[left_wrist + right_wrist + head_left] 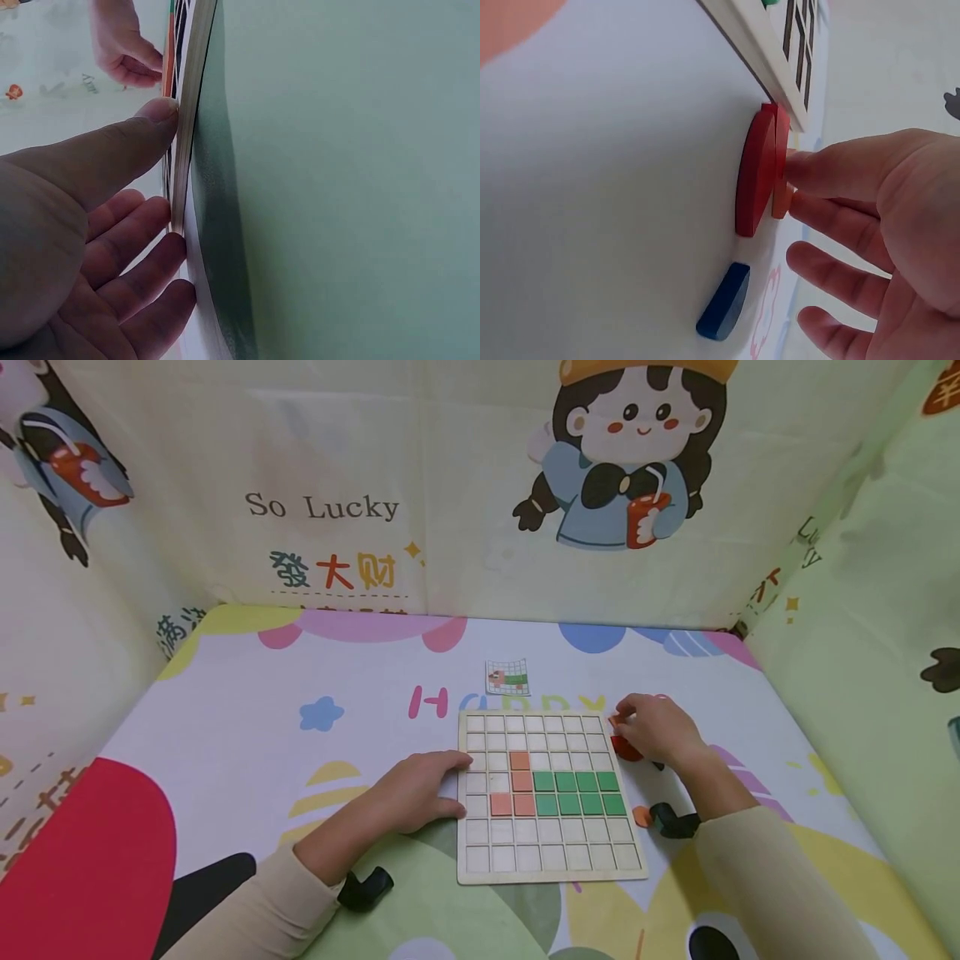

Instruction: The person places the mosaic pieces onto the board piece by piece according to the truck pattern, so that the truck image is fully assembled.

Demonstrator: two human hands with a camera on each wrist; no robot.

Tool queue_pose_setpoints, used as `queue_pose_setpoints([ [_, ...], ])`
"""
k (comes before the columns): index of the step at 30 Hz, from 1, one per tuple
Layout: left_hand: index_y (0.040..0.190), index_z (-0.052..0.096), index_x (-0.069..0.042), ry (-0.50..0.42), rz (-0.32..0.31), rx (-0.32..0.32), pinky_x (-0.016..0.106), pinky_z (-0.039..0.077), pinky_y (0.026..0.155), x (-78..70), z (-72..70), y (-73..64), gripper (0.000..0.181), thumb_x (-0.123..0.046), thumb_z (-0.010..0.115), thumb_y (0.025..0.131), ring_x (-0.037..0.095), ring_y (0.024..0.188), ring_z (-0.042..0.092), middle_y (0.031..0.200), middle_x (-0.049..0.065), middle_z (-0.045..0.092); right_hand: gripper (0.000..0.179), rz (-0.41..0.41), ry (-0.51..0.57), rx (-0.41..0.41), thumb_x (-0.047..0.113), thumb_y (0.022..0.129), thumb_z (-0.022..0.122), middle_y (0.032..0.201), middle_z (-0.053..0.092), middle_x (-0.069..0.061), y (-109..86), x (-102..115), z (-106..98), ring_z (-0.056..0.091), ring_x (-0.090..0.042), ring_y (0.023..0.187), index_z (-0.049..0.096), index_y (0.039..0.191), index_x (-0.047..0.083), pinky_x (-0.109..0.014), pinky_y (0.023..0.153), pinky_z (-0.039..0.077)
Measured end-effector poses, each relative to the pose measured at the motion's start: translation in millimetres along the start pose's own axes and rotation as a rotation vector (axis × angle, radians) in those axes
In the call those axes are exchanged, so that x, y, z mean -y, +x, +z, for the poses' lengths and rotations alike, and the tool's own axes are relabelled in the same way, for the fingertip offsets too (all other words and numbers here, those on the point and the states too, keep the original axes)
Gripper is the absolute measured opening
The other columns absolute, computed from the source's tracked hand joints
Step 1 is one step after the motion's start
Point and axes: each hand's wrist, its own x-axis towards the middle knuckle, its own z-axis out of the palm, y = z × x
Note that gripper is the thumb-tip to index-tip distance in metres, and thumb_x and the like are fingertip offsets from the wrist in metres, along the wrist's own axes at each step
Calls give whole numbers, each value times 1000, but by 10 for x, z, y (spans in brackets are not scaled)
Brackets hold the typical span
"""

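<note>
A wooden grid board [552,858] lies on the patterned tablecloth, with several coral tiles [521,782] and two rows of green tiles [577,793] in its squares. My left hand [420,789] rests against the board's left edge, thumb and fingertips touching its side. Past the far right corner, my right hand [660,727] has thumb and forefinger together at a small orange piece [781,202], partly hidden by the fingers. Right beside those fingertips are red pieces [757,172], one with a curved edge. A dark blue piece [724,301] lies a little apart from them.
Behind the board lies a small picture card [507,677] showing a gridded green and coral pattern. Printed cloth walls [465,460] enclose the table at the back and both sides. Black wrist gear [367,889] shows at each sleeve.
</note>
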Motion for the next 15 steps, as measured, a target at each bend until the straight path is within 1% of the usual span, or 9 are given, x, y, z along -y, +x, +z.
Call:
queue_pose_setpoints([
  [3,139,57,-5,-1,0,0,43,43,105,4,4,-2,63,-19,83,83,27,126,54,136,7,60,40,30,25,7,20,94,66,117,64,-23,-10,-17,4,55,-36,97,62,126,-2,-47,77,53],
  [6,138,57,-5,-1,5,-5,43,43,105,11,7,0,63,-19,84,83,27,127,54,136,7,60,43,56,49,9,24,94,67,118,63,-23,-9,-41,15,55,-36,98,61,127,-3,-47,77,53],
  [10,138,57,-4,1,11,-7,43,43,105,16,8,6,63,-18,84,83,27,127,53,136,7,60,41,65,54,12,24,94,67,115,64,-21,3,-60,31,56,-34,95,62,124,-3,-44,74,52],
  [15,138,57,-5,-1,4,-5,43,43,105,6,2,4,63,-19,83,83,27,127,54,136,7,60,43,65,37,11,24,95,66,113,64,-22,19,-63,42,57,-34,93,61,125,-5,-43,72,53],
])
